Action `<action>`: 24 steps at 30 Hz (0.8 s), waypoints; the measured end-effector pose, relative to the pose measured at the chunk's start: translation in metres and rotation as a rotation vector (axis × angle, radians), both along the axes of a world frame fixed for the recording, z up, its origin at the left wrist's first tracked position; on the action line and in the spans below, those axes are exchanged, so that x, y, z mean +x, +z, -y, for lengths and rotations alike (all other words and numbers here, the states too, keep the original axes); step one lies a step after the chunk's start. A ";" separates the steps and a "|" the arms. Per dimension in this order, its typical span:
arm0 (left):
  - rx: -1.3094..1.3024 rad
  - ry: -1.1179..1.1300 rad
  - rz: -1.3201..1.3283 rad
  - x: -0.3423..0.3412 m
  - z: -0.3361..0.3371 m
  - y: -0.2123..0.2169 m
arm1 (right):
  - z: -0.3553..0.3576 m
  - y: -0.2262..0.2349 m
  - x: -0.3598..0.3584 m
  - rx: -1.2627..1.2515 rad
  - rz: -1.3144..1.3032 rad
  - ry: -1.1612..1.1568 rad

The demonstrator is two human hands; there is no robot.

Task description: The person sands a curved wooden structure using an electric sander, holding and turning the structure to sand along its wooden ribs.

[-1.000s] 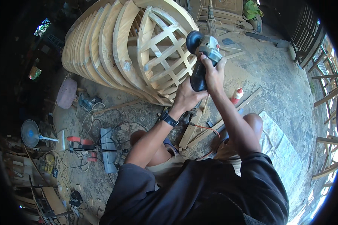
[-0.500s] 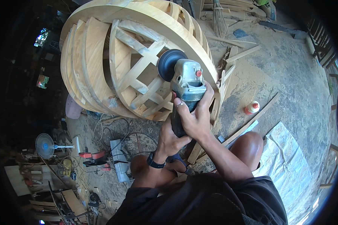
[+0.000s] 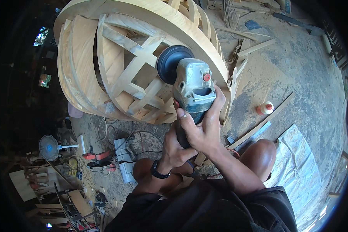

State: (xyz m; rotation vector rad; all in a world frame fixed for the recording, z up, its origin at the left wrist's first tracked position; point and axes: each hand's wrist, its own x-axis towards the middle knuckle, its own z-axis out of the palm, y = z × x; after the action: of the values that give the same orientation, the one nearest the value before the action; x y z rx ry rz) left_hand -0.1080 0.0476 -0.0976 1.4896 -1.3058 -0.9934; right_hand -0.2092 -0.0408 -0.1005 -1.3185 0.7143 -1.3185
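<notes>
Both my hands grip an angle grinder [image 3: 194, 87] with a silver head and a dark body. My left hand [image 3: 174, 150], with a dark band at its wrist, wraps round the rear of the body. My right hand [image 3: 205, 127] holds it further forward, close behind the head, thumb along the side. A round black disc [image 3: 171, 64] on the grinder is at the lattice side of a large curved wooden frame [image 3: 141, 58]; whether it touches the wood I cannot tell. The frame has crossed slats, curved ribs and a broad pale rim.
A white and red bottle [image 3: 265, 108] stands on the floor at the right, beside a long wood strip [image 3: 263, 120]. A pale sheet [image 3: 295, 162] lies by my right knee. To the left are a fan [image 3: 49, 147], a red cutting machine [image 3: 98, 156] and loose cables [image 3: 143, 133].
The grinder and my hands appear slightly nearer and larger, the disc a little further left. The wooden frame has shifted left and up in view.
</notes>
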 end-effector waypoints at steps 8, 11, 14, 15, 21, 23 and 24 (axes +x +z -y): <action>-0.049 -0.042 0.071 0.005 -0.010 -0.009 | -0.010 -0.005 0.003 0.020 0.087 0.013; -0.026 -0.006 -0.009 0.009 -0.009 -0.004 | -0.006 0.008 0.003 -0.069 -0.073 -0.036; -0.018 -0.014 0.003 0.009 -0.007 -0.006 | -0.003 0.002 0.004 0.025 0.053 0.015; -0.010 -0.018 0.053 0.010 -0.008 -0.006 | -0.004 0.001 0.004 0.029 0.053 0.019; 0.015 -0.017 0.033 0.008 -0.006 -0.003 | -0.005 -0.006 0.005 0.059 0.029 0.031; 0.020 -0.011 0.011 0.007 -0.007 -0.003 | -0.004 -0.002 0.003 -0.040 -0.010 -0.043; 0.040 0.013 -0.011 0.005 -0.006 -0.003 | -0.003 -0.004 0.004 -0.040 -0.008 -0.043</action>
State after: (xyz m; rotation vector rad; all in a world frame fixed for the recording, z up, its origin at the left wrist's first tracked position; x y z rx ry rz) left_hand -0.1034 0.0537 -0.1003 1.5187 -1.2738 -1.0231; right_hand -0.2055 -0.0375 -0.1040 -1.3476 0.7288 -1.3694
